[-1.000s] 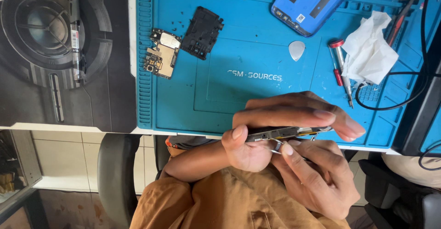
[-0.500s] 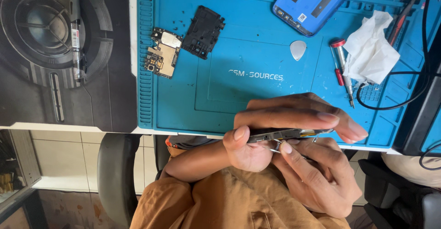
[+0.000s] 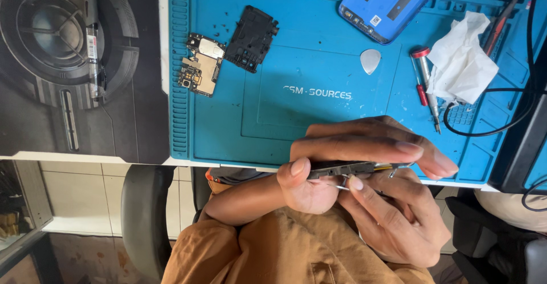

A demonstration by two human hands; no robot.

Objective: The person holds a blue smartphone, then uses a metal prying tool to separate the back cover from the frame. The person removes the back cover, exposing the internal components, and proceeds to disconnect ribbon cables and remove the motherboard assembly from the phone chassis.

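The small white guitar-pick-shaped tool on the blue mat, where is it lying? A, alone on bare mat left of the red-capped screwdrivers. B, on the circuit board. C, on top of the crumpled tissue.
A: the white pick lies alone on the blue mat, left of the screwdrivers.

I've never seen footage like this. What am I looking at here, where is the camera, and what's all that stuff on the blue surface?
There is no machine here, just a person at a repair bench. The single camera sits on their head and looks down, so you see their orange shirt and both hands from above.

The left hand grips a thin dark phone body, seen edge-on. The right hand works at its underside and seems to pinch a thin metal tool.

On the blue mat lie a small circuit board, a black plastic cover, a blue phone back, a white pick, red-handled screwdrivers and a crumpled tissue.
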